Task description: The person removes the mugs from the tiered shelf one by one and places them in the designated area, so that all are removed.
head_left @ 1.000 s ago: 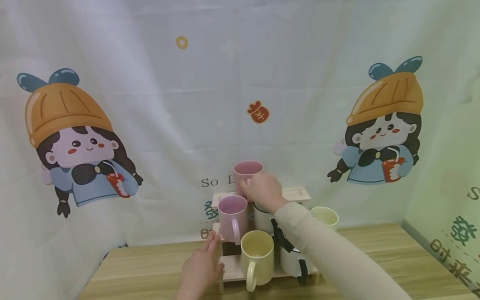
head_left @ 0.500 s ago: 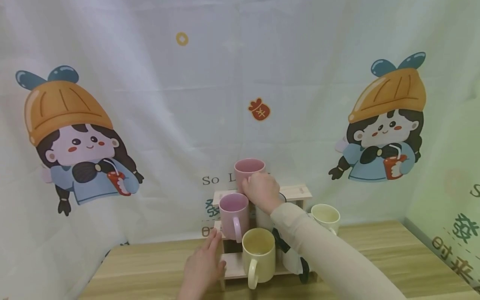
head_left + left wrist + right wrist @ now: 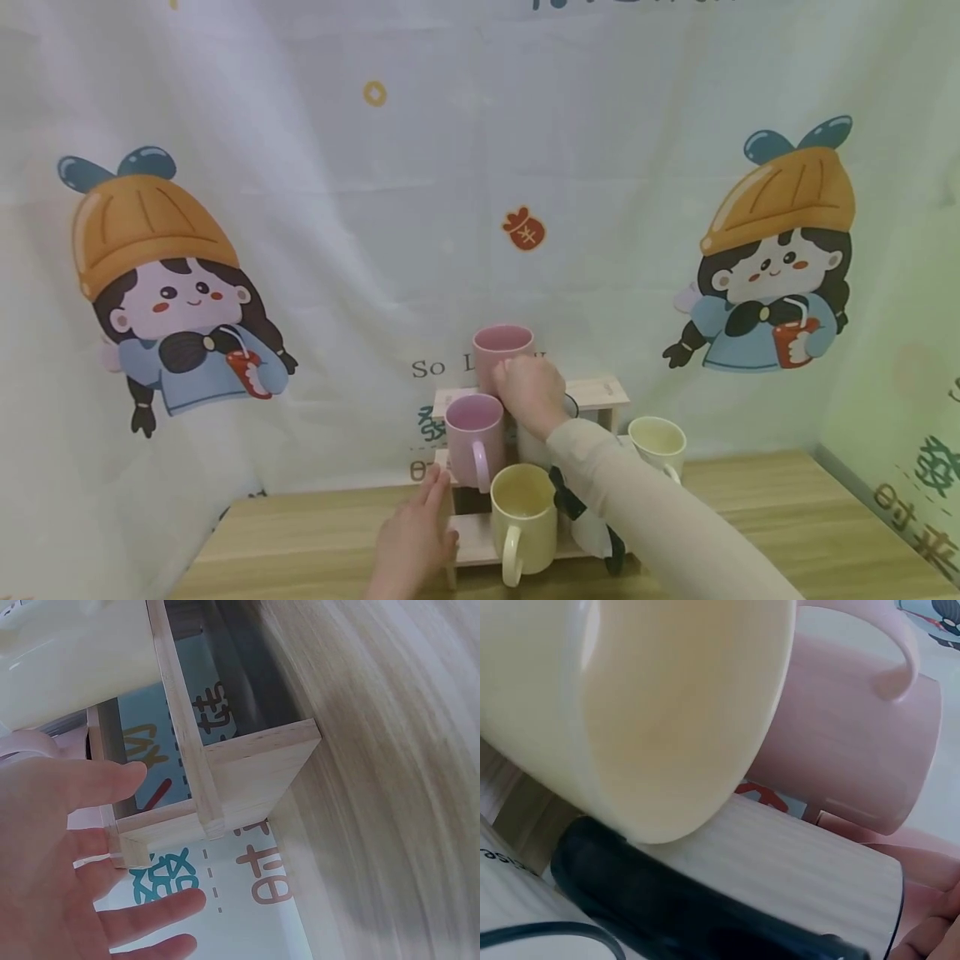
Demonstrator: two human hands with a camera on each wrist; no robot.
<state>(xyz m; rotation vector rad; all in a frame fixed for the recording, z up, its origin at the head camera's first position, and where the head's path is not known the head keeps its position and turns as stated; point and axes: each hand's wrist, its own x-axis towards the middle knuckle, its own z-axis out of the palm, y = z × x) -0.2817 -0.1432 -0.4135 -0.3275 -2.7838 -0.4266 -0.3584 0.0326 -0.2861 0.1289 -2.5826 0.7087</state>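
While the right hand (image 3: pixel 531 392) is curling its fingers in at the side of the upper pink mug (image 3: pixel 495 350), that mug is sitting upright at the top tier of the stepped wooden rack (image 3: pixel 472 540), its base hiding behind knuckles and crockery. Fingers are bending tight here, so the hand is gripping the mug, though its handle isn't showing.

Over on the other side, the left hand (image 3: pixel 416 533) is holding nothing! Its fingers are stretching out loosely by the rack's left end, the thumb standing apart; whether they're touching the wood, I can't tell.

One tier down, the lower pink mug (image 3: pixel 467 454) is standing with its handle facing forward, and a white mug (image 3: pixel 534 448) is standing just beside it, partly behind the wrist. On the bottom tier the yellow mug (image 3: pixel 536 533) is pointing its handle frontward, while a second white mug (image 3: pixel 591 533) with a black handle (image 3: pixel 617 552) is peeking past the sleeve (image 3: pixel 660 517). Further right, a pale yellow mug (image 3: pixel 660 442) is showing above the arm, and the worktop (image 3: pixel 780 492) is carrying the rack.
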